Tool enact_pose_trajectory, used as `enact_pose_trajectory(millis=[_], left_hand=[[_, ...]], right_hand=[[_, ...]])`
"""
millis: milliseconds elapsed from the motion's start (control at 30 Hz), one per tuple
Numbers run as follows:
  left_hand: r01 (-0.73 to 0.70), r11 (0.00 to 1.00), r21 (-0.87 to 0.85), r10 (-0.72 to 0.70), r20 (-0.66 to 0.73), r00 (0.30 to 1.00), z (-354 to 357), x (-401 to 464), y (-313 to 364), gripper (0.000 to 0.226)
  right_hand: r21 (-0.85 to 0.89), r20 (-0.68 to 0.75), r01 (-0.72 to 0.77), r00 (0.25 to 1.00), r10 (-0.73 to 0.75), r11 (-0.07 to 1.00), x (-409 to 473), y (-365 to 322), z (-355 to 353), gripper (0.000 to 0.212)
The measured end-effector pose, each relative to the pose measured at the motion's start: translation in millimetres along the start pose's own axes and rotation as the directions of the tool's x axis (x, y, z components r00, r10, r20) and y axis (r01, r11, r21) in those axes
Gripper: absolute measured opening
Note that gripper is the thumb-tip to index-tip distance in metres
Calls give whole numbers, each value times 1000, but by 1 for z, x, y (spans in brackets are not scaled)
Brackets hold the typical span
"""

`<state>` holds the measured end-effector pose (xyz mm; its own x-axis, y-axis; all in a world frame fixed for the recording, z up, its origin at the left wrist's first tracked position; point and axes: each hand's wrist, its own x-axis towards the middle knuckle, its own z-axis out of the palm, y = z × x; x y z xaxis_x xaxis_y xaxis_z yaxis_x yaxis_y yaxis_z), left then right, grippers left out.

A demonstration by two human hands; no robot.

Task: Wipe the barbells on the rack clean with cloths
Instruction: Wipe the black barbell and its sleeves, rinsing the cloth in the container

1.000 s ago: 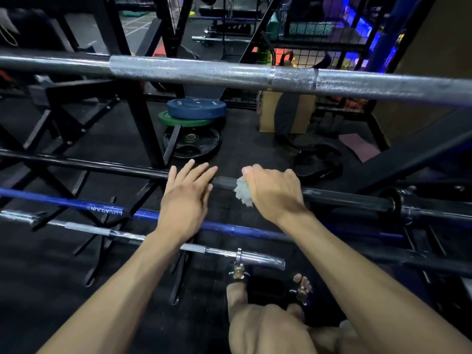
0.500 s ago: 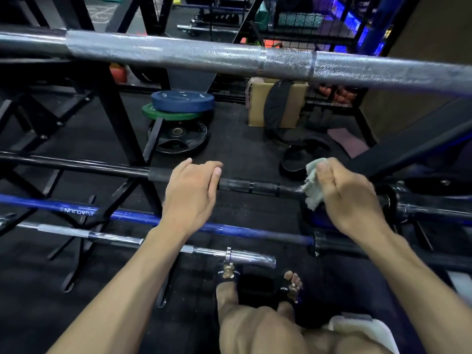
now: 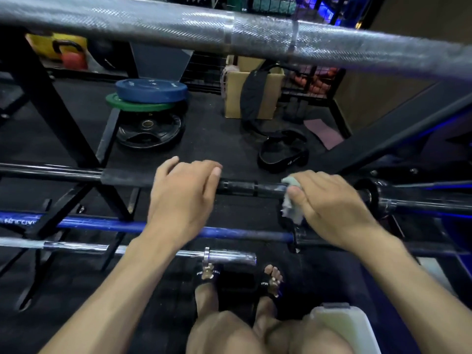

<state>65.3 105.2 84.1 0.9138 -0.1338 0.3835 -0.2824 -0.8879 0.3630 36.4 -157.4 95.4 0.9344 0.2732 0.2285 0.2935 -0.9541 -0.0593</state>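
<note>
So the black steel barbell (image 3: 240, 188) sitting across the middle level of the black metal rack (image 3: 58, 116) is the one getting cleaned here. Right hand (image 3: 329, 208) has its fingers and thumb curled around a small pale, crumpled cloth (image 3: 291, 200), pressing it right onto the shaft close to the collar end, which makes sense since wrapping the rag around the bar gets the whole circumference instead of just the top. Left hand (image 3: 184, 198) is draped over the same bar a bit further left, fingers relaxed and laid over the top rather than clamped, looks to me like it's there mostly to stop the bar rolling or sliding in its cradle while the other hand scrubs. Below that there's a blue-coated barbell (image 3: 153, 228) and under it a chrome barbell (image 3: 153, 250), and a big knurled silver barbell (image 3: 229, 29) runs across the top of the view, so I'd guess plenty of the job is left. Can't tell from this which of those are already clean. A translucent white plastic jug (image 3: 350, 325) sits down by the person's legs, probably cleaning fluid kept in easy reach, though I can't confirm what's in it. Past the rack there's a stack of blue, green and black weight plates (image 3: 150, 111) on the floor.
</note>
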Motion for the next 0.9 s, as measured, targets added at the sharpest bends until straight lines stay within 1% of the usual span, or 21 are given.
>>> enact_pose_trajectory(millis=[67,100,167,233,300,367,433,500,600,700,800,900], left_hand=[[-70,996,52,70,3,998,9,0,11,33],[-81,995,58,81,-5,997,11,1,12,32],[-83,996,30,84,-19,996,10,0,6,33],[-92,996,9,92,-17,996,8,-1,2,34],[-107,994,1,107,-20,994,8,-1,2,35],[-104,995,2,104,-25,994,10,0,5,37],[-96,995,7,96,-27,995,12,1,8,40],[-79,997,-1,79,-37,996,11,1,10,39],[-76,997,-10,75,-39,996,10,1,10,40],[-69,997,-35,67,-41,997,9,0,7,40],[-51,998,-35,51,-19,999,9,-1,7,42],[-39,999,-31,39,-4,999,10,2,12,44]], right_hand=[[-13,-15,67,998,-67,998,18,-28,7,60],[-19,-7,91,996,-91,996,26,-39,9,60],[14,52,106,993,-106,994,33,-46,6,59],[71,105,55,993,-62,996,24,-31,-1,58],[120,76,-34,997,25,992,8,-8,-6,53],[142,73,-112,992,102,984,3,-1,-9,43],[145,79,-122,991,111,982,14,-13,-6,31],[168,70,-75,995,64,983,29,-36,-2,30],[135,81,-5,997,-6,991,36,-47,-3,33],[143,133,-48,991,29,989,17,-18,-6,40],[91,41,-87,996,83,992,1,-3,-4,49],[77,49,-82,996,78,994,16,-19,4,60]])
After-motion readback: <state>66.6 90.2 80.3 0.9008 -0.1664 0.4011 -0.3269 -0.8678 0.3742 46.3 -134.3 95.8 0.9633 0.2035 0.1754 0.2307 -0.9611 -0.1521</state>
